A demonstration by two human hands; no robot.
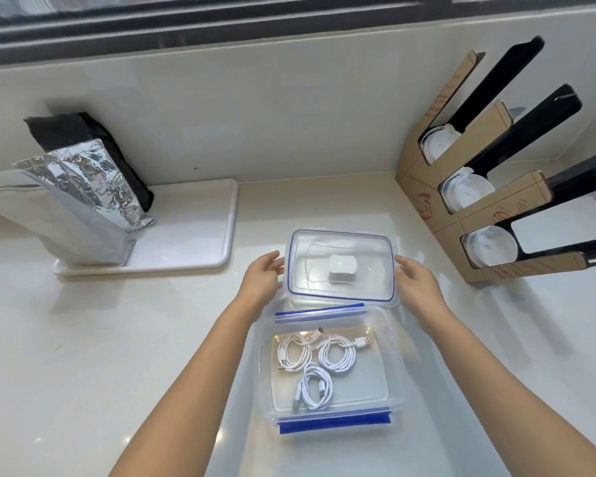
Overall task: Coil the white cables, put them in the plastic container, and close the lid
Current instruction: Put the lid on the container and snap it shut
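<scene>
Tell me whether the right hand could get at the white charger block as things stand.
Probably not directly. The white charger block shows through the clear lid, which both hands hold over it, the right hand on its right edge and the left hand on its left. Whether the block touches the lid, I cannot tell.

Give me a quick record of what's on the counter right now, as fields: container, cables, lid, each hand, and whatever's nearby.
container: clear plastic container, open, on the counter
cables: three coiled white cables lying inside it
lid: clear lid with blue seal, beyond the container, not yet on it
left hand: left hand at the lid's left edge
right hand: right hand at its right edge
seen through lid: small white block
nearby: foil bag on white tray; cardboard rack
</scene>
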